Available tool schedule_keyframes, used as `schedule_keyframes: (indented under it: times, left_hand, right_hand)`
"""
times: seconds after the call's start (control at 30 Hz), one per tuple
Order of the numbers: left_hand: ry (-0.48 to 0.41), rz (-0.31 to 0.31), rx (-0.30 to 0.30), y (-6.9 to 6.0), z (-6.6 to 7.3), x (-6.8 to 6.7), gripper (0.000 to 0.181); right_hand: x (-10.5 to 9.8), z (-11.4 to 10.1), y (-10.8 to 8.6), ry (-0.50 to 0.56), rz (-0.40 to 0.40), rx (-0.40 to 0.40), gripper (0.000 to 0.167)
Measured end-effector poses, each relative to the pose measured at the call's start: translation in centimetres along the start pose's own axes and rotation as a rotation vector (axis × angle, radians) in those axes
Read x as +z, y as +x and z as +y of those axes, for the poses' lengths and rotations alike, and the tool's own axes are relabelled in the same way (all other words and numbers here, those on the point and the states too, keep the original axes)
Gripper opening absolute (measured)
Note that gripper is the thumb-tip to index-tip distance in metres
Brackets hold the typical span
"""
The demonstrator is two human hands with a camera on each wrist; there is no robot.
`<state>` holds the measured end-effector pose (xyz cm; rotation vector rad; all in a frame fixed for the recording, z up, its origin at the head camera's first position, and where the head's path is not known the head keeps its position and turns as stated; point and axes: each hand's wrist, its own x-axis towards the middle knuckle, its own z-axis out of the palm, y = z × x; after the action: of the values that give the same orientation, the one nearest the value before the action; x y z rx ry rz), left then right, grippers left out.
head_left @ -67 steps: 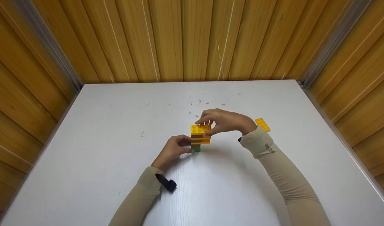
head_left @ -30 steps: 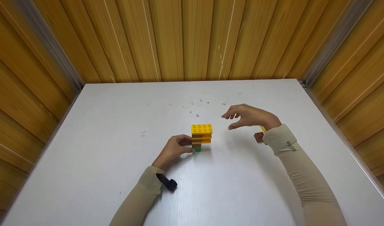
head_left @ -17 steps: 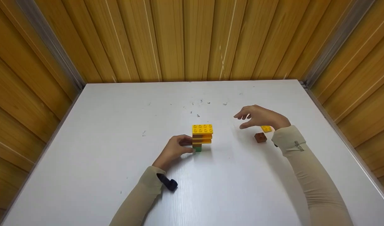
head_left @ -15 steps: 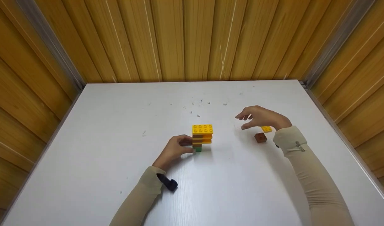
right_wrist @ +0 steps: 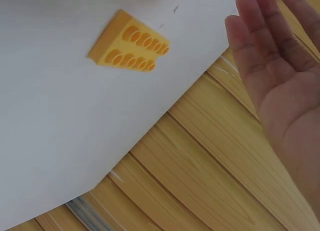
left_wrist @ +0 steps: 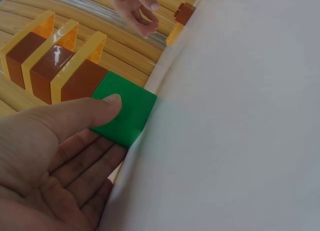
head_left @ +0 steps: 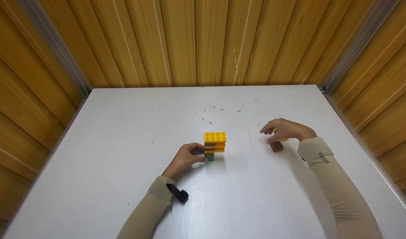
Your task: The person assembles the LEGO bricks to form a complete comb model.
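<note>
A stacked tower of toy building bricks stands at the table's middle. Its base is a green brick; above that, brown bricks alternate with yellow plates that jut out to the right. My left hand grips the green base, its thumb on the near face and the other fingers behind. Off to the right, my right hand hovers with parted fingers over a loose brown brick, holding nothing. Behind that brick lies a loose yellow plate, studs up, partly hidden by the hand in the head view.
The white table carries small dark marks near its middle. Wood-patterned panels close off the back and both sides. A black strap sits on the left wrist.
My right hand has left the top of the tower and travelled right, then lowered toward the loose brown brick. The tower and my left hand have stayed in place.
</note>
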<state>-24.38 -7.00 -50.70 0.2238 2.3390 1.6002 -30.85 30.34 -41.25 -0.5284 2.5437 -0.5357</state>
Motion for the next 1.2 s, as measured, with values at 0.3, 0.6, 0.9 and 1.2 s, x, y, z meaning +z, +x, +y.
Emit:
schedule_keyframes:
  times: [0.3,0.6,0.9,1.2]
  left_hand:
    - [-0.014,-0.016,0.025,-0.1,0.0,-0.2,0.039]
    - [-0.022,-0.010,0.021,-0.1,0.1,-0.1,0.039]
    - [-0.032,-0.007,0.017,-0.1,-0.1,-0.1,0.039]
    - [-0.026,-0.012,0.027,-0.1,-0.1,-0.2,0.039]
  right_hand:
    - [0.3,1.6,-0.9,0.003,-0.037,0.018,0.047]
    - [0.7,2.9,-1.2,0.075,-0.107,0.040,0.048]
    - [1.5,3.8,-0.7,0.063,-0.106,-0.024,0.035]
    - [2.0,4.1,-0.1,0.073,-0.073,-0.037,0.024]
